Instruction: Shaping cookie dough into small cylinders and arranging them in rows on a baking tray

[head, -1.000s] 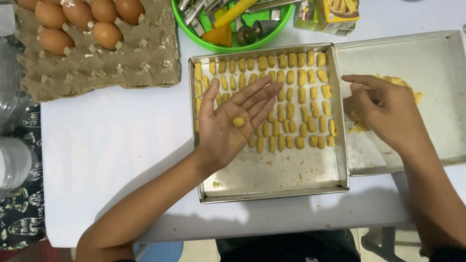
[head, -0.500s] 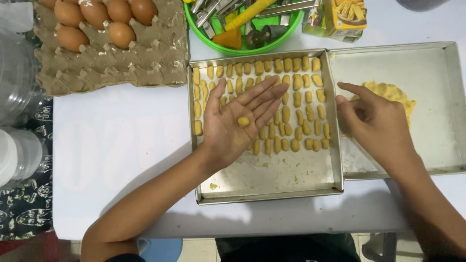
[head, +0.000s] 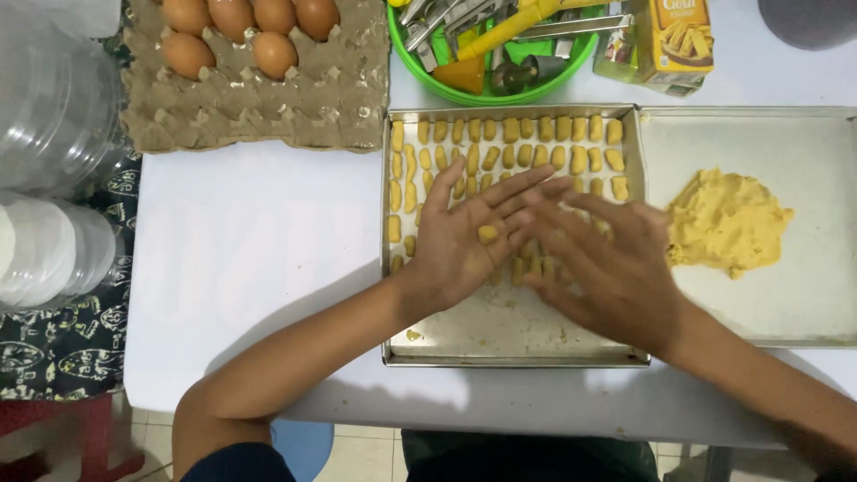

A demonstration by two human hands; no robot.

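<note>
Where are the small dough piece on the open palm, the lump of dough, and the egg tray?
small dough piece [head: 487,234], head view, on its middle, resting on the left palm.
lump of dough [head: 728,221], head view, on its centre, in the right-hand tray.
egg tray [head: 268,107], head view, on empty cardboard cups.

Right hand [head: 611,268] has moved off the dough mass [head: 728,221] in the right tray [head: 803,312] and across to the left hand [head: 473,236], fingertips meeting. Dough mass now fully exposed. Small dough piece [head: 487,234] apparently unshifted on the palm.
</note>
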